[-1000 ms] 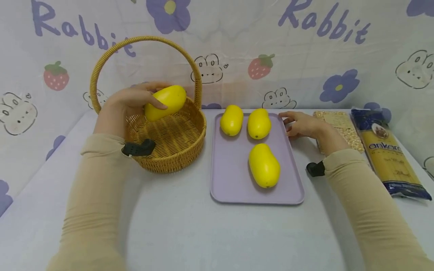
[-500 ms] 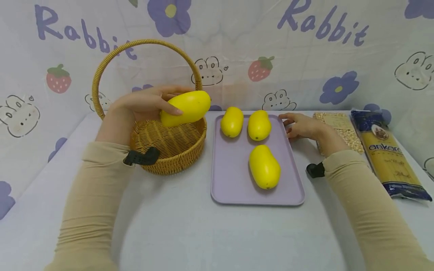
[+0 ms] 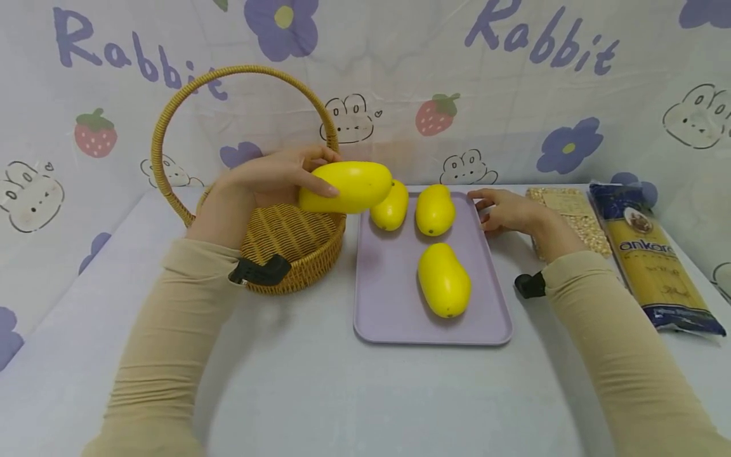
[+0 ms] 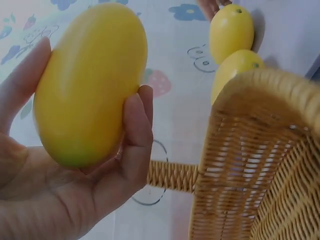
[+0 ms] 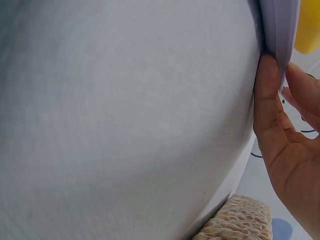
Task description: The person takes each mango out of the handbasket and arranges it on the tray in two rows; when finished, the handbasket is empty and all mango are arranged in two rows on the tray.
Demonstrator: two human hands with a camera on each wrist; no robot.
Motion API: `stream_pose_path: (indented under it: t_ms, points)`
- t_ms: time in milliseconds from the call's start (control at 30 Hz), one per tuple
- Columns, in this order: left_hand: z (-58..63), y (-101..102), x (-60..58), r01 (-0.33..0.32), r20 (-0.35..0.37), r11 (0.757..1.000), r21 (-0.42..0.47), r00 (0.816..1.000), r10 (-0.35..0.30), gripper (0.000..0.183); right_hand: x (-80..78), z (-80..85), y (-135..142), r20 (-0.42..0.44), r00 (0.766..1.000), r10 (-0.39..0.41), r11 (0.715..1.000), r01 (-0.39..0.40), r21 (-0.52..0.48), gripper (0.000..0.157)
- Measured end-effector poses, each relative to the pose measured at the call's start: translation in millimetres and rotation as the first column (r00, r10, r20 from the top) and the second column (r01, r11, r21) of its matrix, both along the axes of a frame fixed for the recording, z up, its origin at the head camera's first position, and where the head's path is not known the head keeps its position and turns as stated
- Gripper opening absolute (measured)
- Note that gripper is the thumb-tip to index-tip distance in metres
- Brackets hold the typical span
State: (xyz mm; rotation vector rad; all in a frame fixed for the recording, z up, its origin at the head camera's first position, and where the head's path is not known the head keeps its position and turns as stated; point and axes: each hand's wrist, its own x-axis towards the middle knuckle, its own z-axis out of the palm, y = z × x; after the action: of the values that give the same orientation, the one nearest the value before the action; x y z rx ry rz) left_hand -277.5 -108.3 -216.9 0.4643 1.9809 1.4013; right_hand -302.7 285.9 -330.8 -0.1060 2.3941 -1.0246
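My left hand (image 3: 268, 181) grips a smooth yellow oblong fruit (image 3: 354, 187), fingers and thumb around its near end. In the left wrist view this fruit (image 4: 90, 85) shows a greenish tip. It is held up between the wicker basket (image 3: 311, 270) and the lilac tray (image 3: 385, 311), its far end overlapping one of three similar fruits on the tray. That back left fruit (image 3: 390, 214) lies beside the back right fruit (image 3: 435, 211); the front fruit (image 3: 444, 282) lies nearer me. My right hand (image 3: 508, 211) pinches the tray's back right edge, its thumb and fingers on either side in the right wrist view.
The basket's tall arched handle (image 3: 251, 68) rises behind my left wrist. Right of the tray lie a clear pack of pale grains (image 3: 577, 212) and a blue and yellow pasta bag (image 3: 657, 260). A printed cloth (image 3: 394, 51) hangs at the back.
My left hand has carried its fruit rightward, from over the basket to the tray's left back side. The right hand and the fruits on the tray have stayed in place.
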Motion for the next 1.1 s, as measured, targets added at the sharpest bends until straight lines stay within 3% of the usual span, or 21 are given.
stream_pose_path:
  t_ms: [267,533,733,1100]
  points:
    - [-3.2,18,3.3,0.037,0.0,0.999,-0.028,0.999,-0.037,0.05,-0.4,-0.1,1,-0.008,1.0,0.002,1.0,-0.002,-0.004,0.081]
    - [-9.8,37,6.2,0.106,0.003,0.986,-0.127,0.994,-0.107,0.05,0.9,-1.7,1,-0.007,1.0,-0.003,1.0,0.003,-0.017,0.081]
    - [-16.2,50,7.6,0.19,-0.011,0.955,-0.227,0.98,-0.198,0.05,2.4,-0.9,0,-0.006,1.0,-0.01,1.0,0.009,-0.015,0.08]
    - [-28.9,67,12.8,0.28,-0.025,0.893,-0.352,0.951,-0.308,0.058,-0.1,-0.8,0,-0.012,1.0,0.004,1.0,-0.004,-0.013,0.08]
